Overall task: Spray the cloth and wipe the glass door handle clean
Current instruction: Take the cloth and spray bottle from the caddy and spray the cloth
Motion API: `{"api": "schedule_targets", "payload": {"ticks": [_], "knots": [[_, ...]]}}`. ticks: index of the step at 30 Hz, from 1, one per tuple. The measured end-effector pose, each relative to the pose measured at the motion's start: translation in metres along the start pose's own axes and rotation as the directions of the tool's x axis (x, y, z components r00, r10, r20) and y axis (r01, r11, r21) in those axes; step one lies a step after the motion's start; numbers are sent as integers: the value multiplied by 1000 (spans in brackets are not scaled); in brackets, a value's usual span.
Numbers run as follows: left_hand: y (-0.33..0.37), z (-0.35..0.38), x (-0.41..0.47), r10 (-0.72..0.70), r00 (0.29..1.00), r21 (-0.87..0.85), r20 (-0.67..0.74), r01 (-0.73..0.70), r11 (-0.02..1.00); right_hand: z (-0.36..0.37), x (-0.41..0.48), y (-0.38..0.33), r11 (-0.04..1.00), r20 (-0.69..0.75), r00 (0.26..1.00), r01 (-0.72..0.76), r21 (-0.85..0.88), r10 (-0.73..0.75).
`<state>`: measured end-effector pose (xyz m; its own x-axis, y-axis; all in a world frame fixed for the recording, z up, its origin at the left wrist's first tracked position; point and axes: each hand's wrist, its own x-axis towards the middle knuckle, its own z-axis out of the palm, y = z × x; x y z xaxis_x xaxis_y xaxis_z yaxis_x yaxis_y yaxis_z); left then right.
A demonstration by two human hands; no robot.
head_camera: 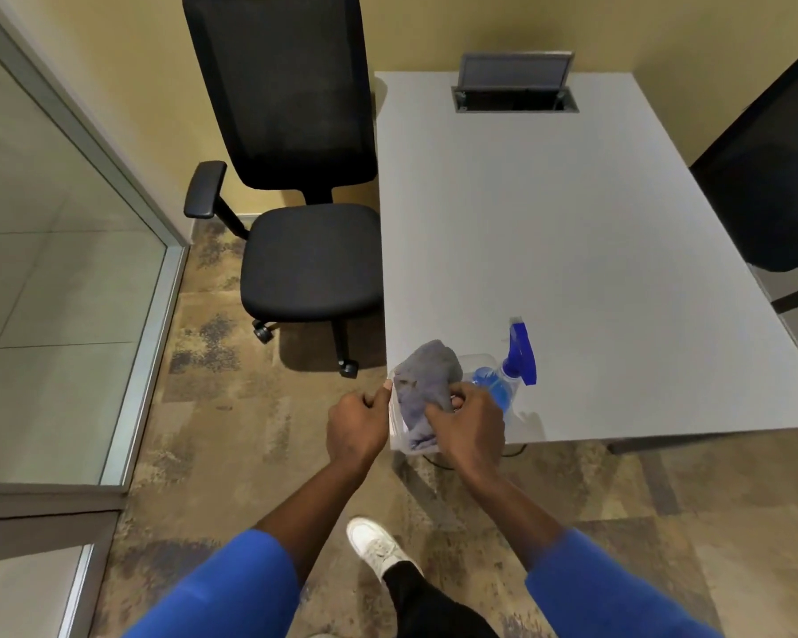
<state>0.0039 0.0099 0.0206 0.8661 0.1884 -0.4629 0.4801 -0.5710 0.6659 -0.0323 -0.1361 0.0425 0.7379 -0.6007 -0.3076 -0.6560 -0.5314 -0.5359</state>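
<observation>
A grey cloth (427,382) lies crumpled in a clear plastic box (475,361) at the near left corner of the grey table (595,232). A clear spray bottle (510,377) with blue liquid and a blue trigger head lies in the same box, to the right of the cloth. My right hand (468,425) pinches the cloth's near edge. My left hand (358,423) grips the box's left rim, with the thumb over it. The glass door handle is not in view.
A black office chair (305,214) stands left of the table; a second chair (775,177) is at the right edge. A glass partition with metal frame (65,269) runs along the left. An open cable hatch (514,87) sits at the table's far end. The floor is patterned carpet.
</observation>
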Motion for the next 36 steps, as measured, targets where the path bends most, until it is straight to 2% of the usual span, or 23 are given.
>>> {"api": "schedule_targets", "payload": {"ticks": [2, 3, 5, 7, 8, 9, 12, 15, 17, 19, 21, 23, 29, 36], "knots": [[14, -7, -13, 35, 998, -162, 46, -27, 986, -7, -12, -6, 987, -101, 982, 155, -43, -158], [20, -10, -20, 43, 996, -249, 83, -21, 968, -10, -19, -6, 958, -161, 945, 279, -63, -285], [31, -16, -33, 32, 980, -435, 198, 59, 899, -12, -33, -1, 846, -251, 810, 524, -99, -530], [36, -20, -42, 32, 960, -578, 276, 139, 804, -11, -46, 6, 711, -283, 662, 691, -128, -694], [36, -20, -44, 8, 959, -617, 283, 176, 767, -10, -52, 9, 670, -278, 622, 731, -131, -732], [35, -21, -45, -40, 959, -644, 279, 218, 733, -9, -57, 12, 657, -260, 616, 745, -115, -744], [26, -22, -48, -159, 954, -689, 255, 294, 662, -8, -70, 21, 669, -190, 656, 744, -3, -730], [14, -25, -49, -187, 947, -736, 260, 320, 597, -19, -78, 32, 715, -194, 745, 668, 208, -639], [5, -31, -45, -201, 942, -763, 268, 335, 553, -29, -77, 40, 764, -275, 817, 574, 296, -507], [0, -38, -41, -177, 944, -764, 280, 330, 554, -40, -67, 47, 834, -344, 884, 433, 341, -318], [-4, -41, -37, -136, 947, -768, 291, 316, 557, -51, -50, 51, 870, -337, 933, 270, 412, -130], [-3, -43, -36, -120, 947, -766, 298, 313, 562, -61, -29, 51, 852, -275, 961, 177, 492, -40], [7, -39, -34, -110, 940, -747, 322, 324, 581, -71, 23, 39, 846, -143, 969, 246, 472, -202], [9, -40, -32, -104, 936, -776, 335, 337, 533, -66, 47, 22, 778, -94, 962, 264, 569, -257]]}}
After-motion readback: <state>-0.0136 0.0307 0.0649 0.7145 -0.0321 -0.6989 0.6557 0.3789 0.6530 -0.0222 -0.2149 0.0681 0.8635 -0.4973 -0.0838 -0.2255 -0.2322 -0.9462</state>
